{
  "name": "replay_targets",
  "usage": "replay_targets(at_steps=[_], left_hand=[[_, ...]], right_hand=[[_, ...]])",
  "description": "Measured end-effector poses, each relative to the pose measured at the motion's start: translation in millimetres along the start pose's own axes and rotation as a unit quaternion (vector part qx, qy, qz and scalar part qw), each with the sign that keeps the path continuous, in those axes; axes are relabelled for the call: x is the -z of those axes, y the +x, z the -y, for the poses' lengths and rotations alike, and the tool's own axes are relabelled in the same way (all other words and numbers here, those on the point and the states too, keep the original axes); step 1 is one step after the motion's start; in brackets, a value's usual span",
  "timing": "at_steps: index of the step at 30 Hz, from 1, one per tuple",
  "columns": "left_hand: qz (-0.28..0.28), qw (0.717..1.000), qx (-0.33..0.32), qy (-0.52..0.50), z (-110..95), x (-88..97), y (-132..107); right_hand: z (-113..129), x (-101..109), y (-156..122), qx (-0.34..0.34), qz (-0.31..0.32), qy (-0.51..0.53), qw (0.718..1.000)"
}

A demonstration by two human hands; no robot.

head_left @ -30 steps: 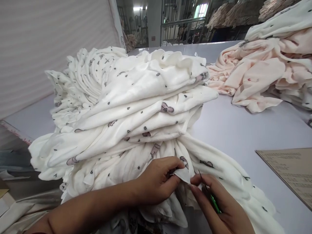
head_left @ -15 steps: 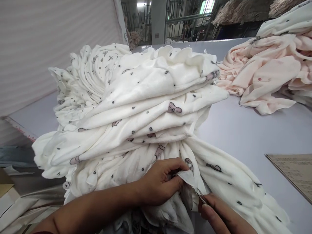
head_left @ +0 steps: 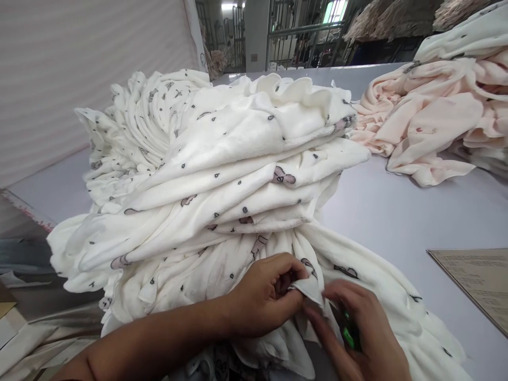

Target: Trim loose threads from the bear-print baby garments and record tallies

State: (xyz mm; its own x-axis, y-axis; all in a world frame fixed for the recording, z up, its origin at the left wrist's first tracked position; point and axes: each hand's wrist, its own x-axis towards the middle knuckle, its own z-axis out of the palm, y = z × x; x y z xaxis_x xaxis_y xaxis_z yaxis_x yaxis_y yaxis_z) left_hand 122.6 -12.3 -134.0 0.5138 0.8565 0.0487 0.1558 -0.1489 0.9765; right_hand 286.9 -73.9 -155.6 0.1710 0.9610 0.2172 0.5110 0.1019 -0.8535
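Note:
A tall pile of white printed garments (head_left: 222, 174) lies on the grey table (head_left: 397, 217). My left hand (head_left: 264, 293) pinches a small white fabric corner (head_left: 307, 288) at the pile's near edge. My right hand (head_left: 357, 328) is closed right beside that corner, fingers touching it, with a green-handled thread snip (head_left: 348, 334) tucked in the palm. The snip's blades are hidden behind my fingers.
A heap of pale pink garments (head_left: 432, 121) with white ones on top sits at the back right. A brown printed card (head_left: 476, 280) lies at the right edge. A ribbed wall panel (head_left: 79, 79) stands left. Loose cloth hangs below the table's near left edge.
My right hand has risen back up to the fabric corner, and the snip's blades, seen pointing at the corner before, are now hidden. My left hand keeps its pinch.

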Motion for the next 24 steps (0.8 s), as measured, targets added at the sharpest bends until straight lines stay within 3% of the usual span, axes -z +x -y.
replay_targets(at_steps=[2,4,6,8,10,13,16,20,24], left_hand=[[-0.014,0.999,0.002,-0.034,2,1.9,4],[0.008,0.99,0.06,-0.13,4,4.7,8],[0.036,0.963,0.135,-0.232,7,7.3,12],[0.036,0.943,0.171,-0.282,10,8.5,14],[0.02,0.94,0.179,-0.289,11,8.0,15],[0.011,0.946,0.176,-0.273,10,5.8,13],[0.028,0.956,0.157,-0.247,8,5.0,11],[0.056,0.983,0.114,-0.131,6,5.5,8],[0.019,0.988,0.103,-0.111,5,4.0,5]], right_hand=[[2,-5,8,-0.066,-0.018,0.041,0.997],[7,-10,16,-0.128,-0.009,0.077,0.989],[12,-12,19,-0.162,-0.001,0.093,0.982],[15,-11,19,-0.185,-0.004,0.091,0.979],[16,-8,14,-0.167,-0.037,0.04,0.984],[16,-3,8,-0.017,-0.075,-0.072,0.994],[15,-6,8,0.093,-0.04,-0.091,0.991],[18,-12,17,0.009,0.014,-0.014,1.0],[21,-6,18,-0.039,0.019,0.0,0.999]])
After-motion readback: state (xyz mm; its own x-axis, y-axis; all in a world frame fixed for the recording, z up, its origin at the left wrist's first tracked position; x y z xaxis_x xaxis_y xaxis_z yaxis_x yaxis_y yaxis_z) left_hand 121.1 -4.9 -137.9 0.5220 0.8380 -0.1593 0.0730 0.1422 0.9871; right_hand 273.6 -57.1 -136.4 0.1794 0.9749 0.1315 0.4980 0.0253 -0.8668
